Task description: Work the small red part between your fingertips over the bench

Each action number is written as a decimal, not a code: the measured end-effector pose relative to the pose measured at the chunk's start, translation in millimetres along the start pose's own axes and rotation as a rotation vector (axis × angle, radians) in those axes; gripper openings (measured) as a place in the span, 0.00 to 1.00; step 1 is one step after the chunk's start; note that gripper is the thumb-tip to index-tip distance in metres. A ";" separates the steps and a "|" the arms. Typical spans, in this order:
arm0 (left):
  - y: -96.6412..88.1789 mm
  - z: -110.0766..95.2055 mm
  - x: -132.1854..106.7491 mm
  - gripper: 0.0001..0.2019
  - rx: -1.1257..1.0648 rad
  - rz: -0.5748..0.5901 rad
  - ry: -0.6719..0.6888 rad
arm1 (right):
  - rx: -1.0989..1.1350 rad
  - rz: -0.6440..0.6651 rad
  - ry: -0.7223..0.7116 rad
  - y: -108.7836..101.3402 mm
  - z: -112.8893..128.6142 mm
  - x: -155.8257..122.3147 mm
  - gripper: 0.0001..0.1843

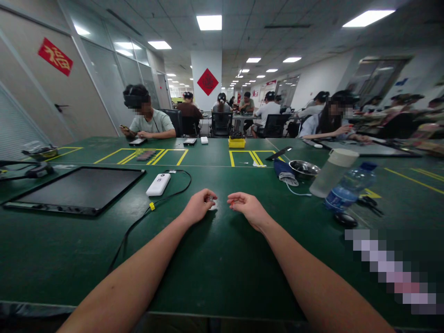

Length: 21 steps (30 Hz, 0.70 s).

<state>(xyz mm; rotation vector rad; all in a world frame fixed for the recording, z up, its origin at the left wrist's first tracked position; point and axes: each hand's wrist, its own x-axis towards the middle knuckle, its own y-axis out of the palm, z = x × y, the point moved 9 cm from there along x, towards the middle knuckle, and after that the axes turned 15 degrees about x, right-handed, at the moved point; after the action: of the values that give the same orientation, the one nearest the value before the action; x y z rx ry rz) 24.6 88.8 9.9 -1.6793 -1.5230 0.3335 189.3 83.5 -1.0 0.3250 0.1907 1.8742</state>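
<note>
Over the middle of the green table [208,286] my two hands face each other, a short gap between them. My left hand [200,206] has its fingers curled closed around a small shiny, silvery thing [211,198]; its kind is too small to tell. In my right hand [247,208], thumb and fingers pinch a small red-orange thing [232,203], mostly hidden by the fingers. Nearest to my left hand lies a white power bank [158,184] with a black cable [138,220] plugged in.
On the left lies a flat black-framed panel [74,189]. To the right are a metal bowl [304,169], a frosted bottle [329,175], a blue-labelled water bottle [350,187] and a black mouse [345,219]. Across the table sit a person [149,118] and another person [335,118].
</note>
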 end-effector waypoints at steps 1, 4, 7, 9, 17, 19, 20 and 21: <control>-2.2 -5.1 -0.8 0.10 0.052 -0.008 0.025 | -0.002 -0.005 -0.002 -0.4 0.5 0.0 0.18; -3.0 -17.3 -3.6 0.11 0.098 0.003 0.078 | -0.003 -0.005 -0.011 -0.9 1.1 0.5 0.18; 3.4 -21.9 -5.7 0.11 0.097 0.051 0.096 | -0.001 -0.002 -0.012 -1.1 0.0 1.1 0.18; 7.9 -22.0 -6.5 0.12 0.110 0.077 0.097 | 0.001 0.001 -0.011 -1.0 -0.6 1.4 0.18; 12.9 -27.4 -8.2 0.13 0.071 0.137 0.096 | -0.004 -0.012 -0.016 -2.6 2.1 1.0 0.19; 11.8 -30.2 -8.7 0.13 0.053 0.137 0.099 | -0.007 -0.012 -0.016 -2.3 2.7 0.7 0.19; 11.2 -31.0 -8.8 0.13 0.047 0.135 0.094 | -0.005 -0.011 -0.018 -2.0 3.1 0.5 0.19; 11.0 -31.4 -8.9 0.13 0.042 0.134 0.087 | -0.002 -0.010 -0.019 -1.8 3.4 0.4 0.19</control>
<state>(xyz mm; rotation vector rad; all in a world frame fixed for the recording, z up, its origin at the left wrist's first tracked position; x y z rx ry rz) 51.4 69.2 18.8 -1.7449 -1.3347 0.3558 191.8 84.4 1.8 0.3398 0.1766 1.8602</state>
